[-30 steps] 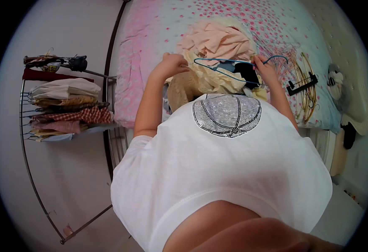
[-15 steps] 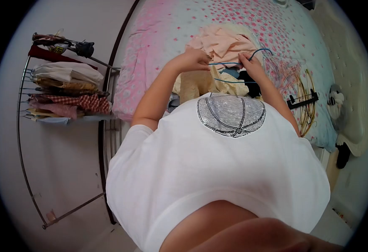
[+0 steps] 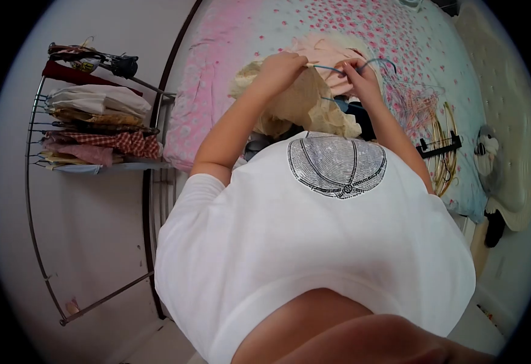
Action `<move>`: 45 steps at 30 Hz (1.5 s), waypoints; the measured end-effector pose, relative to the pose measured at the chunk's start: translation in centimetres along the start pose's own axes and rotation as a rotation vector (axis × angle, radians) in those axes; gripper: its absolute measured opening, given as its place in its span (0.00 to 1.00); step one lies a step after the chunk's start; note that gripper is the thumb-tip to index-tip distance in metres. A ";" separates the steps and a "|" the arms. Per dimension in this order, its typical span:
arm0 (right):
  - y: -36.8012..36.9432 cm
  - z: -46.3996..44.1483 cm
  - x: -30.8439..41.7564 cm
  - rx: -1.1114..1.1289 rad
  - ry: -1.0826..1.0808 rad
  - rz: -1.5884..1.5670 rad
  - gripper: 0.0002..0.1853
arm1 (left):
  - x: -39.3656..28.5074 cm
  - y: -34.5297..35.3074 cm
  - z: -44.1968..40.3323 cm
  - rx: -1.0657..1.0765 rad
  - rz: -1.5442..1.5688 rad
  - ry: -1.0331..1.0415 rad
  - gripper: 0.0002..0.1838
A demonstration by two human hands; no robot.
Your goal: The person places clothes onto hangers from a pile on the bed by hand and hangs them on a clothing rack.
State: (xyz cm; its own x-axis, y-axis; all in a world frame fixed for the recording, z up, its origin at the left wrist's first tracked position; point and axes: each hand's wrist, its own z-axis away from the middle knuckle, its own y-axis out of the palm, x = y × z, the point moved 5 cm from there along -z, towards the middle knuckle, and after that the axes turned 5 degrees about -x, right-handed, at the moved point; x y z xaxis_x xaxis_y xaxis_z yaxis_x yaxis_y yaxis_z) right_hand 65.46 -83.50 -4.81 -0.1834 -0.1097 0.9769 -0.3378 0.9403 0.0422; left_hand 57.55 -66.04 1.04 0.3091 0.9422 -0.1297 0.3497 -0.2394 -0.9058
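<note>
My right hand (image 3: 361, 79) is closed around a thin blue clothes hanger (image 3: 326, 68), near the base of its hook. The hook points up and to the right. With closed fingers, my left hand (image 3: 282, 70) grips the upper edge of a cream-beige garment (image 3: 302, 100) at one end of the hanger. The garment hangs from there toward my body and partly covers the hanger. Exactly how far the hanger end reaches inside the cloth is hidden. Behind both hands lies a pale peach garment (image 3: 332, 51) on the bed. Dark clothes show under the beige one.
A flowered bedspread (image 3: 250, 30) covers the bed. Pink hangers (image 3: 411, 103), gold hangers (image 3: 444, 127) and a black clip hanger (image 3: 440, 145) lie to the right. At left, a metal clothes rack (image 3: 27, 200) carries several hung garments. The padded headboard (image 3: 514, 121) stands far right.
My left hand has moved up and now holds the beige garment, lifted over the hanger's left end. The garment has spread out to the left. My right hand keeps the hanger, which has tilted.
</note>
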 end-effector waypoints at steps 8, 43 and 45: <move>2.0 2.5 1.6 -0.158 -0.453 0.287 0.19 | 1.3 -1.9 -0.6 -0.311 0.077 -0.254 0.07; -9.9 4.1 0.7 -0.553 -0.191 0.403 0.44 | 3.1 0.1 5.3 -0.373 0.497 -0.349 0.06; -10.1 3.8 0.4 -0.456 -0.159 0.387 0.44 | 3.3 0.1 5.7 -0.367 0.505 -0.360 0.06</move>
State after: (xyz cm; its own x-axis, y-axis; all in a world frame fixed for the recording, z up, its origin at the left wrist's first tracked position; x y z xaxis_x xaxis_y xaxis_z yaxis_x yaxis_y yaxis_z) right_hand 65.26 -94.24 -5.60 -0.3608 0.2533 0.8976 0.2033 0.9606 -0.1894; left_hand 53.60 -61.58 -1.81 0.2225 0.6994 -0.6792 0.5354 -0.6699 -0.5144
